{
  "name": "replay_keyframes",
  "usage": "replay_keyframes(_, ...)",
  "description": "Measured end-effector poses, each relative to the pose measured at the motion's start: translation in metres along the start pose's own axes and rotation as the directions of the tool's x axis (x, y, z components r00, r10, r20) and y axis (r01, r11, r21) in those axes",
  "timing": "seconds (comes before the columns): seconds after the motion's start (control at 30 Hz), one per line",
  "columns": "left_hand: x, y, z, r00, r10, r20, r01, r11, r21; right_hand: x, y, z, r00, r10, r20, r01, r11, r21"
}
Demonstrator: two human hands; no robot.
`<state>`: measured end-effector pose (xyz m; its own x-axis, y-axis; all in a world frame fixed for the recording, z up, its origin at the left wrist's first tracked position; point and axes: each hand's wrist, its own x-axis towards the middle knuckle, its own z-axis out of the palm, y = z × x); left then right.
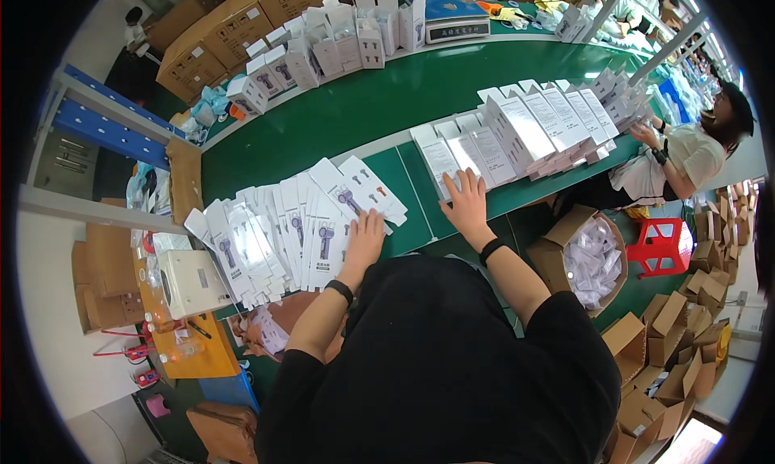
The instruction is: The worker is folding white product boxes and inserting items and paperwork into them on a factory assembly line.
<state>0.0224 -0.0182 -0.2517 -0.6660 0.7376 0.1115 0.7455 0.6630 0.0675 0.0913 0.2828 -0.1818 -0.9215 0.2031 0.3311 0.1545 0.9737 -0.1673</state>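
Carton blanks (266, 230) left on bench (417, 222); folded boxes (521, 131) right; packets (593, 254) in cardboard box (552, 262) beside bench.

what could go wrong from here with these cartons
The overlapping flat cartons under the left hand reach the near edge of the green bench, so some might slide off. The right hand is at the white box row's end; a nudge could shift it.

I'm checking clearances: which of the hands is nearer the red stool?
Right. The right hand, at the white boxes, is left of the red stool; the left hand, on the flattened cartons, is farther left.
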Motion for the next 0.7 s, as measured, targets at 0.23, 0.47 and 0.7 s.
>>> replay_keyframes(0.23, -0.003, 0.0, -0.045, 0.977, 0.195, 0.081, -0.192, 0.981, -0.041, -0.001, -0.011, -0.024, 0.987, -0.002, 0.162, -0.012, 0.996, 0.088)
replay_keyframes(0.47, 0.022, 0.038, -0.261, 0.972, -0.233, 0.023, 0.163, 0.604, -0.78, 0.015, -0.086, -0.117, 0.983, -0.183, 0.024, 0.13, 0.777, 0.616)
replay_keyframes(0.7, 0.041, 0.034, -0.312, 0.963, -0.255, 0.089, 0.168, 0.308, -0.937, 0.05, -0.12, -0.138, 0.943, -0.211, -0.256, 0.33, 0.668, 0.667)
